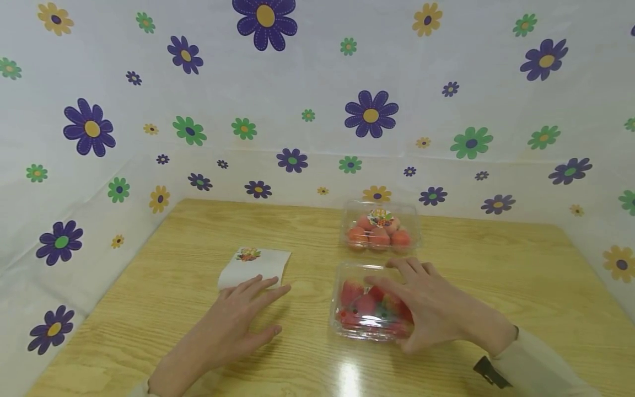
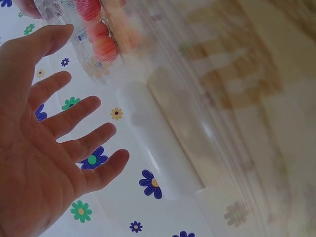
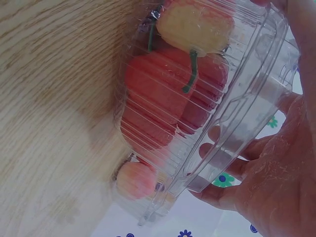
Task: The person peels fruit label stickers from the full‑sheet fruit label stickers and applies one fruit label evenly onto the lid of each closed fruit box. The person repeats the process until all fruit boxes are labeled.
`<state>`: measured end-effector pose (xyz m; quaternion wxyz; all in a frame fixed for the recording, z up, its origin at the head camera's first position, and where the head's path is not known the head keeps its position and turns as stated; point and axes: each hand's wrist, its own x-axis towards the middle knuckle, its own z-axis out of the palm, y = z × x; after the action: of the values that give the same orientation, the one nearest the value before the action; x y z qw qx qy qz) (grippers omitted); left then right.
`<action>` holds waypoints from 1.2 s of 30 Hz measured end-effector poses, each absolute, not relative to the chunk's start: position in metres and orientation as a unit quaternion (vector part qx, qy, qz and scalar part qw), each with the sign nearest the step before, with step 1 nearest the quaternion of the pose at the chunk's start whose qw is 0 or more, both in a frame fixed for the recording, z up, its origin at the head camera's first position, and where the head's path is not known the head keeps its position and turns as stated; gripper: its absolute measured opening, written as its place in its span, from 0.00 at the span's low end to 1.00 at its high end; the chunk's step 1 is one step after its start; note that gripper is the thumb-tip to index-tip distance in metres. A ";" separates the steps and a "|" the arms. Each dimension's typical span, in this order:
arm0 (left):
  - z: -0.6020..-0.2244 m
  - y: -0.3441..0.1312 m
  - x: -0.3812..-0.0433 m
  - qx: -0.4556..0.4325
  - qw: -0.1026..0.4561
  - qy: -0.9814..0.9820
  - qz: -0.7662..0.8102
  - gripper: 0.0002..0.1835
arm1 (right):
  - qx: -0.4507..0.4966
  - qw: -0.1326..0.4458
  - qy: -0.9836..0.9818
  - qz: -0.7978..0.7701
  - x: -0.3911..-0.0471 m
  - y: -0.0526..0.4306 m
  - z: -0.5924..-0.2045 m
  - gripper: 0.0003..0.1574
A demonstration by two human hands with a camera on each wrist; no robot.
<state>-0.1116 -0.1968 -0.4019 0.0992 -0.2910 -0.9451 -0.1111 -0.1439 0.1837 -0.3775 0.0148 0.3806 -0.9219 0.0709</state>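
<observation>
My right hand [image 1: 434, 306] grips the right side of a clear plastic clamshell box [image 1: 364, 270]. Its fingers reach over the far side, and the thumb is at the near side. Inside the box lie several red fruits [image 3: 158, 98] and a yellow-and-red one [image 3: 195, 27]; a green stem shows among them. To the left, my left hand [image 1: 230, 320] has its fingers spread and relaxed, with nothing in them. Its fingertips are at the near edge of a white sheet [image 1: 263, 267] that bears a fruit-picture sticker [image 1: 248, 254]. In the left wrist view the curled sheet [image 2: 155, 138] looks like a white roll.
Behind the gripped box stands a second clear box [image 1: 412, 220] of round pinkish-red fruits [image 1: 379, 238], with a fruit-picture sticker [image 1: 381, 218] on its lid. The wooden table [image 1: 188, 237] meets a white cloth [image 1: 307, 82] with printed flowers at the back and sides.
</observation>
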 end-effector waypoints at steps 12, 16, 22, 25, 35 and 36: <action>-0.403 -0.197 -0.111 -0.291 0.097 -0.945 -0.112 0.34 | 0.377 0.001 -0.923 0.078 -0.143 0.183 -0.379 0.66; -0.404 -0.197 -0.110 -0.291 0.096 -0.945 -0.116 0.34 | 0.378 0.006 -0.922 0.080 -0.143 0.184 -0.380 0.67; -0.403 -0.197 -0.110 -0.291 0.096 -0.945 -0.118 0.34 | 0.381 0.016 -0.921 0.078 -0.142 0.185 -0.381 0.67; -0.403 -0.197 -0.110 -0.290 0.092 -0.945 -0.117 0.33 | 0.382 0.015 -0.921 0.076 -0.142 0.185 -0.381 0.67; -0.400 -0.197 -0.110 -0.280 0.082 -0.949 -0.121 0.32 | 0.374 -0.002 -0.924 0.077 -0.143 0.187 -0.381 0.66; -0.400 -0.197 -0.111 -0.279 0.082 -0.949 -0.125 0.32 | 0.371 -0.007 -0.925 0.080 -0.143 0.187 -0.380 0.66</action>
<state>-0.1108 -0.1972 -0.3996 0.0816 -0.2788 -0.9486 -0.1254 -0.1428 0.1869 -0.3805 -0.0065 0.3715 -0.9249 0.0804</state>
